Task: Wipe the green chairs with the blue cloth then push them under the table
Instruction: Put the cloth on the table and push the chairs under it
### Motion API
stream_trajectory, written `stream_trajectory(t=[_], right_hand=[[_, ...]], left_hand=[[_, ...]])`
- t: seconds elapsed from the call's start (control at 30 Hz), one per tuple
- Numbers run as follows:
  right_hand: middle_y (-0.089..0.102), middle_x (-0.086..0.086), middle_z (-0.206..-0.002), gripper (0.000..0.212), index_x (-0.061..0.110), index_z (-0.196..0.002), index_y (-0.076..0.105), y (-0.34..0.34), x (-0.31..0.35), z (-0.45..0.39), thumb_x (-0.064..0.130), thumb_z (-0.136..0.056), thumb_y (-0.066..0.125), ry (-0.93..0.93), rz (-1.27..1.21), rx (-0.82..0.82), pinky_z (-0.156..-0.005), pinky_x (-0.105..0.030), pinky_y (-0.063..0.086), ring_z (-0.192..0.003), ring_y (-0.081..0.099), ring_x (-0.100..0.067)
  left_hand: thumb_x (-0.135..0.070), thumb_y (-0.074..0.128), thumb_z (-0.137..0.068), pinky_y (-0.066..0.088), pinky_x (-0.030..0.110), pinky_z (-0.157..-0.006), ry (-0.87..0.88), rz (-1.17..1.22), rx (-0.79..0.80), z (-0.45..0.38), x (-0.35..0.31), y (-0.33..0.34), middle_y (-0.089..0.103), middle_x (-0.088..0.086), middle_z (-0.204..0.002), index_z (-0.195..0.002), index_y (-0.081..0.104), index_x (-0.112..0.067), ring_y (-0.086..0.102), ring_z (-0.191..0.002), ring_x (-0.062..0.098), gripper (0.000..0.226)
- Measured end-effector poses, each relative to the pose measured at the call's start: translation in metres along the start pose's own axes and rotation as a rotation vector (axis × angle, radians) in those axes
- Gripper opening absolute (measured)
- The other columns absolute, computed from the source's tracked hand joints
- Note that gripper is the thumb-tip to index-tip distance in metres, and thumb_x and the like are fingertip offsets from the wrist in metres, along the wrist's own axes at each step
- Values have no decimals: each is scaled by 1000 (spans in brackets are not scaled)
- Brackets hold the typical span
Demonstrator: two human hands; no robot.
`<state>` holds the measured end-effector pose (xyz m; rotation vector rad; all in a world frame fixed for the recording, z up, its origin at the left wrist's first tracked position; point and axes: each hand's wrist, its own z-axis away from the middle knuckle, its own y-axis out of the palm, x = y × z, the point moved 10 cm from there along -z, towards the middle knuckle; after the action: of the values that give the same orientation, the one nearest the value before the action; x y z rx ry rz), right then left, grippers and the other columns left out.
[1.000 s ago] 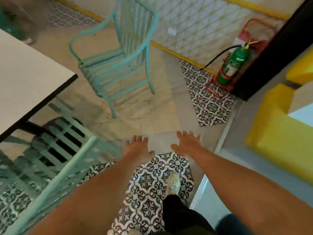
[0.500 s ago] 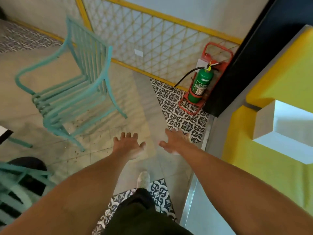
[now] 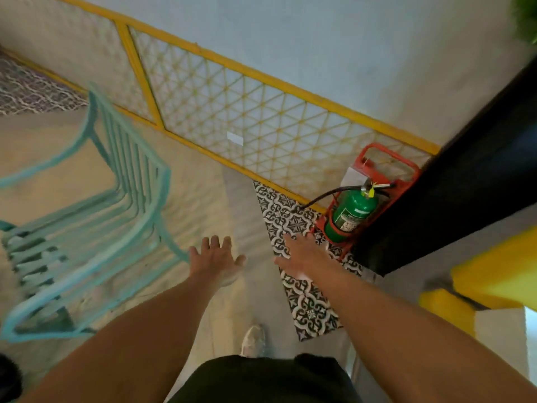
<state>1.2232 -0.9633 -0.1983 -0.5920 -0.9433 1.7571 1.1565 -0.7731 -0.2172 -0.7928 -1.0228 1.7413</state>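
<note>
Nearest the camera, a shoe (image 3: 253, 340) steps forward on the floor (image 3: 203, 199), below dark shorts (image 3: 261, 379). Both forearms reach out ahead. The left hand (image 3: 216, 260) is spread flat, palm down, fingers apart and holding nothing; the right hand (image 3: 302, 255) looks likewise empty with loose fingers, though blur softens it. Neither grip has anything in it, and the blue cloth is nowhere in view, so wiping cannot start from here; the outstretched arms read as balance while walking or turning, not as a reach for the seat.

Just left of the left hand stands a green chair (image 3: 87, 228), its rear leg close to the fingers but apart from them, its slatted back toward the wall. No table shows, so the chair presumably sits pulled out to leave room for wiping.

Farther right, a strip of patterned tiles (image 3: 308, 298) leads to a green extinguisher (image 3: 353, 212) in a red stand (image 3: 386, 167), tucked against a black pillar (image 3: 465, 175). Behind runs a yellow-framed lattice (image 3: 247, 117) along the wall.
</note>
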Motion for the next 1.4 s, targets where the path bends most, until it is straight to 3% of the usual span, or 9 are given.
stream_trajectory(t=[0.4, 0.6, 0.9, 1.0, 1.07, 1.1, 1.17, 1.27, 1.4], right_hand=[[9, -9, -160, 79, 25, -151, 9, -160, 49, -227, 67, -88, 35, -254, 110, -71, -111, -63, 11, -145, 7, -37], [15, -10, -158, 82, 24, -150, 11, -233, 103, -335, 69, -86, 37, -476, 238, -24, -109, -61, 14, -143, 11, -38], [12, -10, -158, 87, 22, -150, 9, -311, 319, -367, 63, -84, 48, -989, 461, -105, -110, -57, 20, -143, 11, -35], [1, -10, -160, 94, 22, -151, 1, -313, 407, -346, 56, -82, 55, -1246, 455, -176, -112, -58, 14, -145, 3, -35], [-6, -13, -160, 101, 22, -150, -4, -299, 457, -332, 48, -77, 60, -1419, 557, -226, -113, -60, 9, -145, -5, -37], [-8, -14, -159, 103, 22, -150, -5, -287, 475, -331, 43, -74, 60, -1482, 658, -232, -113, -61, 6, -145, -8, -37], [0, -15, -159, 97, 22, -149, 5, -260, 500, -338, 37, -71, 60, -1556, 926, -220, -112, -62, 3, -144, -7, -39], [39, -9, -143, 66, 28, -134, 41, -240, 523, -354, 34, -71, 58, -1674, 1169, -152, -111, -60, 6, -139, 22, -33], [65, 5, -110, 48, 34, -114, 60, -236, 555, -368, 35, -66, 52, -1829, 1263, -17, -99, -40, 27, -108, 57, -21]], left_hand=[[-67, 25, -88, 20, 55, -108, -176, 70, -113, -193, 20, -118, 30, 8, -151, -145, 27, -21, 21, -139, 31, 73], [-65, 24, -90, 8, 55, -116, -390, 188, -143, -270, 54, -172, 14, 12, -159, -151, 16, -19, 6, -146, 32, 77], [-62, 44, -82, -9, 56, -113, -902, 275, -580, -240, 179, -256, -6, 16, -160, -152, 1, -15, -11, -146, 32, 95], [-68, 52, -74, -6, 58, -113, -1155, 521, -479, -216, 218, -209, -17, 12, -159, -150, -14, -19, -14, -146, 32, 112], [-64, 58, -76, 11, 59, -115, -1255, 706, -345, -213, 222, -167, -5, 12, -160, -149, -15, -20, 1, -146, 34, 112], [-59, 58, -79, 26, 58, -111, -1282, 771, -322, -214, 221, -152, 10, 12, -159, -150, -10, -21, 19, -143, 35, 105], [-49, 52, -86, 50, 50, -88, -1341, 815, -367, -214, 221, -140, 44, 5, -140, -147, 6, -25, 52, -117, 29, 80], [-47, 43, -90, 56, 40, -64, -1436, 839, -406, -208, 223, -138, 65, -2, -100, -127, 31, -37, 63, -78, 26, 40], [-48, 41, -82, 52, 34, -63, -1516, 930, -383, -203, 224, -131, 66, -8, -85, -112, 40, -42, 61, -70, 22, 30]])
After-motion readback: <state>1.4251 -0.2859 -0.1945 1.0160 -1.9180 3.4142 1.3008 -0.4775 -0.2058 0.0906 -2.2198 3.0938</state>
